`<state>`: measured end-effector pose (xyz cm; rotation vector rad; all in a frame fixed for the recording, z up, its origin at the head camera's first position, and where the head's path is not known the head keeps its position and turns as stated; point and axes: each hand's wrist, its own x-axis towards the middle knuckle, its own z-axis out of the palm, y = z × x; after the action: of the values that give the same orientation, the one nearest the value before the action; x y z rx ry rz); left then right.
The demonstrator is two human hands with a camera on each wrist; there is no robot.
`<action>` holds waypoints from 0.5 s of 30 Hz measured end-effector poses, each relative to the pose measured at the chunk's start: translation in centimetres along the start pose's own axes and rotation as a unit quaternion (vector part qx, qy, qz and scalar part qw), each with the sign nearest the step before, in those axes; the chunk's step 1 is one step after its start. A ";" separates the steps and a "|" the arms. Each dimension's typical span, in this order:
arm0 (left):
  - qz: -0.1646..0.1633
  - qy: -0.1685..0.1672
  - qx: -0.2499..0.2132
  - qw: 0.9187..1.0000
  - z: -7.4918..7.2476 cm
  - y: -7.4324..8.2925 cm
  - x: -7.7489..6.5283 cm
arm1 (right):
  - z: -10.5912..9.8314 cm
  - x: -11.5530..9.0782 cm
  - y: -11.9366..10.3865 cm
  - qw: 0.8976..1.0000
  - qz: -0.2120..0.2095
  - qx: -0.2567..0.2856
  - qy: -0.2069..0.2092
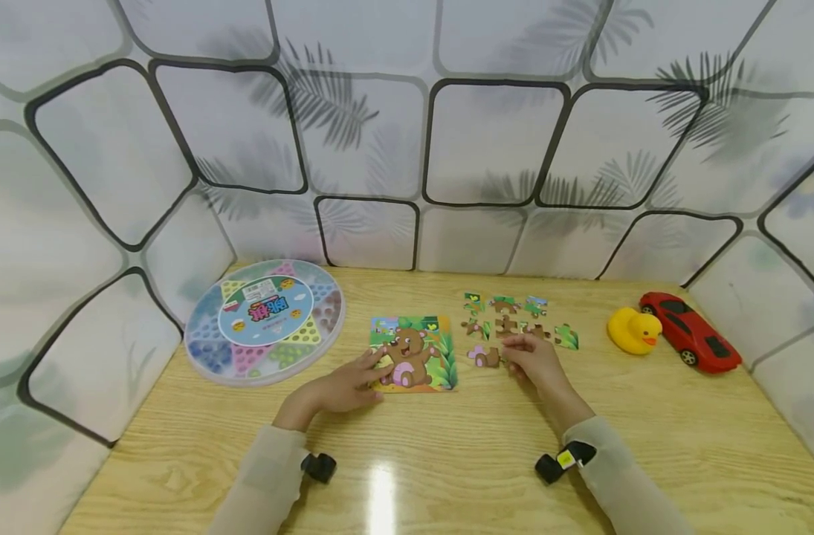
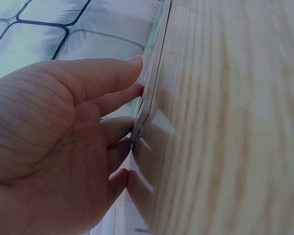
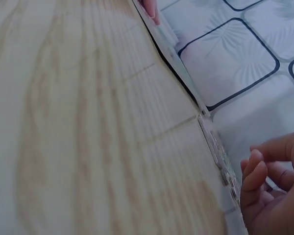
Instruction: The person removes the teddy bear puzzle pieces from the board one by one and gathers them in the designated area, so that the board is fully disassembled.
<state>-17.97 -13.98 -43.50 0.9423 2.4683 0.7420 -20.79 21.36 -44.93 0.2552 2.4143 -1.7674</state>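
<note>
My left hand (image 1: 346, 385) rests on the left side of a square bear picture board (image 1: 413, 357), fingers spread and fairly straight. The left wrist view has the left hand (image 2: 63, 137) at the board's edge (image 2: 149, 105), thumb and fingertips touching it. Beside the board, my right hand (image 1: 534, 360) pinches at a brown puzzle piece (image 1: 492, 358) with thumb and forefinger; the fingers partly cover it. In the right wrist view the right hand's (image 3: 274, 181) thumb and forefinger tips meet, other fingers curled; the grip itself is hard to see. A pink-and-brown piece (image 1: 476, 355) lies just left.
Several puzzle pieces (image 1: 505, 325) lie in rows behind the right hand, with a green piece (image 1: 567, 336) to their right. A round Chinese checkers board (image 1: 266, 323) lies at left. On the right are a yellow rubber duck (image 1: 632, 331) and a red toy car (image 1: 690, 333).
</note>
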 end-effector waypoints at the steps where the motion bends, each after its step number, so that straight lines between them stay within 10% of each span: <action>1: 0.000 0.000 -0.001 1.000 0.0 0.0 0.0 | 0.1 0.0 -0.1 1.000 -0.003 0.005 -0.006; 15: -0.003 -0.001 -0.011 1.000 -0.1 0.1 0.1 | 3.4 -0.6 -2.3 0.990 -0.050 0.085 -0.102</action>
<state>-18.01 -13.90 -43.36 0.9258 2.4549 0.7648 -20.71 17.40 -43.70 -0.0310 2.1723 -1.9406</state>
